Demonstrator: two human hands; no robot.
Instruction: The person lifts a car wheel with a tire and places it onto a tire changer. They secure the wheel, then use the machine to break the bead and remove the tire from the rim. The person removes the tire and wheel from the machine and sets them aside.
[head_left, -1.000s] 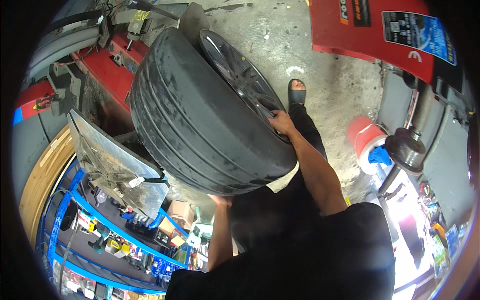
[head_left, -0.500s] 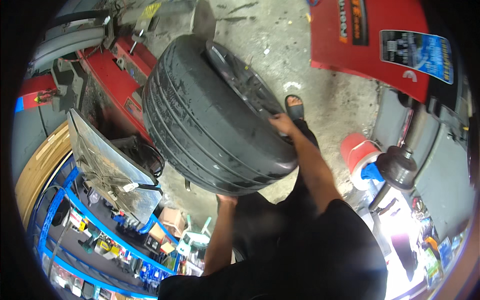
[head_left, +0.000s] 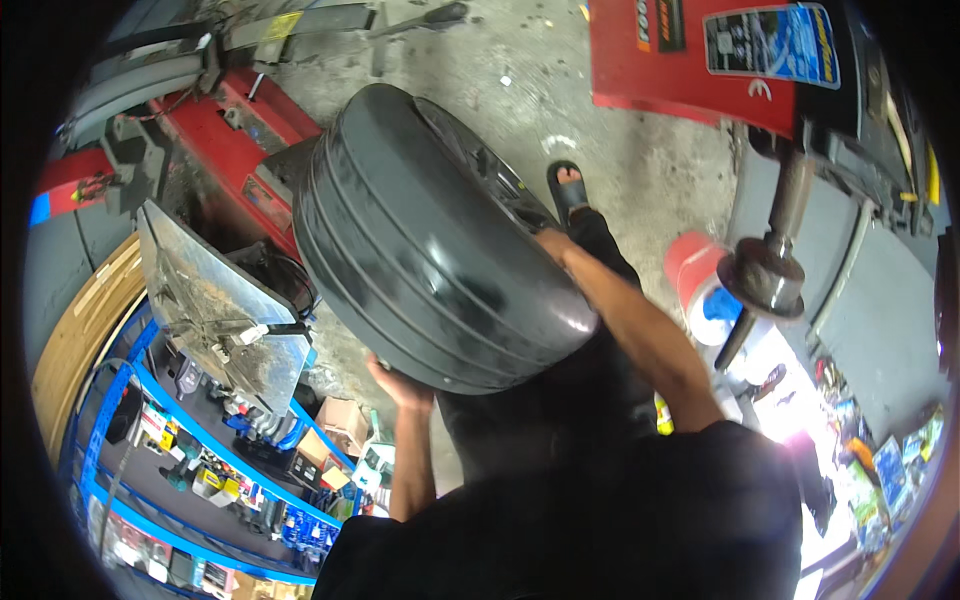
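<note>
We are carrying the wheel [head_left: 440,240], left hand [head_left: 395,385] cupping its tread at six o'clock, right hand [head_left: 552,243] gripping the rim at three, and it is risking slipping onto our sandalled foot [head_left: 570,190].

Left hand [head_left: 398,385] at lower centre, palm raised, forearm upright — right hand [head_left: 553,243] mid-frame, arm extended up-left, fingers hidden.

a plain black short-sleeved shirt [head_left: 600,520] fills the lower frame, dark cloth with no print showing, its sleeves ending high so both forearms come out bare. no gloves, no watch, no bands on the left hand [head_left: 398,385] or the right hand [head_left: 553,243]. below the shirt there are black trousers [head_left: 610,245], loose and dark. beyond the trousers, one foot sits in a black open-toed sandal [head_left: 566,190], toes showing.
</note>
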